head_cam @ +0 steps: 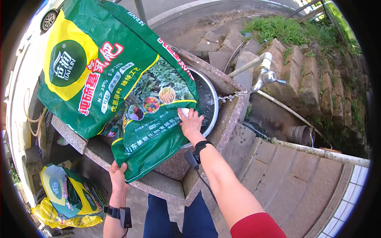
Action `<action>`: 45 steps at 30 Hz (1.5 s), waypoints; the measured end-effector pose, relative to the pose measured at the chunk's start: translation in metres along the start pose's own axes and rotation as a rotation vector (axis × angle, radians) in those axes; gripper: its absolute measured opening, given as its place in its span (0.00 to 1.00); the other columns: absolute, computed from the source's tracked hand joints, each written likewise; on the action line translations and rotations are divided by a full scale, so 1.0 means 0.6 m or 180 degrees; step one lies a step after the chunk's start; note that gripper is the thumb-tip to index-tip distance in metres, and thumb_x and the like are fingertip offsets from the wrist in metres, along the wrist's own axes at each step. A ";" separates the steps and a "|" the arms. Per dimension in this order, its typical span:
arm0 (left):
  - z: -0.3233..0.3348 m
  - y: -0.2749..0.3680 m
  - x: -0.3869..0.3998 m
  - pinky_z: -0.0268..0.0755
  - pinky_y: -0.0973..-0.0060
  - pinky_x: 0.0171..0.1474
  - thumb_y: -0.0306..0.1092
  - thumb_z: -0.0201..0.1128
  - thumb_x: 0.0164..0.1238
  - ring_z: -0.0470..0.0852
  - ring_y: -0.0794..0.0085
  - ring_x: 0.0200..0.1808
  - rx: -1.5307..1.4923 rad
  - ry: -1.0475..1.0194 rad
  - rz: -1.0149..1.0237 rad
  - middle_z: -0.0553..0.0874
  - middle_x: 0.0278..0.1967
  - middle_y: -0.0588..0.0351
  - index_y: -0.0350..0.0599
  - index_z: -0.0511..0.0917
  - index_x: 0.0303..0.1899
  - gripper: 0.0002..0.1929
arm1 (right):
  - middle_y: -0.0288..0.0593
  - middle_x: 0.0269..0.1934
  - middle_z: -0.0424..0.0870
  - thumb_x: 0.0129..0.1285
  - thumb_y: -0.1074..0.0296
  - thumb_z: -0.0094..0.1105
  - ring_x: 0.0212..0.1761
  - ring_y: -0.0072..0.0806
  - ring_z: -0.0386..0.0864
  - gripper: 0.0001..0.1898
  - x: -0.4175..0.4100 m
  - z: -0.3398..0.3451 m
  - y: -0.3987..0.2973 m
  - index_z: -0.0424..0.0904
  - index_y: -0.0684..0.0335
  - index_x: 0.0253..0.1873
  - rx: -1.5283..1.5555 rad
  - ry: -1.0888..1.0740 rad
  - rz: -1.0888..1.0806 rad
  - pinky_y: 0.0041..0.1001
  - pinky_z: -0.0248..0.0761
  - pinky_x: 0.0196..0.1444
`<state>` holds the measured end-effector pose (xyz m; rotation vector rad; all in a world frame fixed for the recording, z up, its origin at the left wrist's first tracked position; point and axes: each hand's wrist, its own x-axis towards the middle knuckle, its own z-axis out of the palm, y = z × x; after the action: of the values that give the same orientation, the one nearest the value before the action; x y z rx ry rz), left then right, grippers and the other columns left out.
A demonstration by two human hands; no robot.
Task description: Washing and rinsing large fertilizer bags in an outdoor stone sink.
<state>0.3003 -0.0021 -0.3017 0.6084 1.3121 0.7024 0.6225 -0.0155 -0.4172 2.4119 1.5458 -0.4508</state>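
Observation:
A large green and yellow plastic fertilizer sack (107,68), covered in print, lies spread over a stone sink (226,128) and a round metal basin (215,95). My left hand (118,172) pinches the sack's near left corner at the sink's front edge. Under the fingers of my right hand (192,123) is a small white object (185,112), perhaps soap or a scrubber, pressed on the sack near the basin's rim. Water runs from an open metal tap (265,80) into the basin, whose left side the sack hides.
Another printed sack (71,193) and a yellow plastic bag (53,214) are low at left. A hose (37,125) hangs on the left side. Stone steps (285,68) and grass (276,28) are beyond the tap; a white pipe (321,153) runs along the right. A parked car (50,17) shows at top left.

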 end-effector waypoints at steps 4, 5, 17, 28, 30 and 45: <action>-0.003 -0.008 -0.022 0.74 0.76 0.51 0.14 0.48 0.67 0.83 0.74 0.44 0.0769 0.0136 0.0012 0.85 0.47 0.53 0.34 0.76 0.53 0.16 | 0.53 0.59 0.63 0.63 0.52 0.60 0.59 0.51 0.64 0.35 -0.015 -0.059 -0.069 0.56 0.31 0.73 0.1312 -0.0170 0.0081 0.53 0.62 0.53; -0.001 -0.009 -0.023 0.74 0.76 0.51 0.14 0.48 0.67 0.83 0.74 0.44 0.0774 0.0169 0.0034 0.85 0.47 0.53 0.34 0.76 0.53 0.16 | 0.55 0.61 0.61 0.62 0.51 0.60 0.61 0.53 0.63 0.36 -0.043 -0.060 -0.116 0.53 0.29 0.74 0.1380 -0.0057 -0.0820 0.55 0.60 0.57; 0.050 -0.025 -0.065 0.70 0.61 0.35 0.15 0.52 0.55 0.79 0.45 0.32 0.3098 -0.0651 0.0903 0.78 0.27 0.41 0.36 0.78 0.34 0.09 | 0.53 0.64 0.62 0.68 0.61 0.47 0.60 0.50 0.65 0.31 0.158 -0.085 0.017 0.52 0.31 0.74 -0.0404 -0.0585 0.0242 0.59 0.64 0.46; 0.063 0.055 0.002 0.74 0.56 0.52 0.42 0.65 0.60 0.81 0.44 0.47 0.4178 -0.1450 0.0850 0.80 0.51 0.36 0.38 0.79 0.49 0.20 | 0.54 0.68 0.59 0.64 0.59 0.56 0.68 0.53 0.60 0.38 0.081 -0.065 -0.156 0.47 0.23 0.74 0.0378 -0.0332 -0.0517 0.61 0.59 0.59; 0.030 0.151 0.036 0.65 0.51 0.62 0.41 0.72 0.52 0.69 0.45 0.65 0.4837 -0.0582 0.2262 0.72 0.63 0.42 0.47 0.79 0.55 0.27 | 0.51 0.66 0.61 0.64 0.62 0.56 0.66 0.47 0.62 0.37 0.080 -0.040 -0.051 0.49 0.22 0.73 -0.0279 -0.0212 -0.0181 0.59 0.61 0.56; -0.178 0.393 0.413 0.55 0.20 0.58 0.29 0.76 0.40 0.44 0.54 0.77 0.6260 -0.0496 0.0983 0.47 0.76 0.75 0.85 0.59 0.69 0.52 | 0.42 0.59 0.70 0.67 0.65 0.45 0.61 0.38 0.64 0.20 -0.126 0.003 -0.305 0.77 0.36 0.60 -0.0934 -0.0142 -0.2124 0.49 0.51 0.61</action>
<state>0.1950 0.3404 -0.3023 2.3561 1.4319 -0.7012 0.4257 -0.0038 -0.3966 1.6222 2.1982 -0.3525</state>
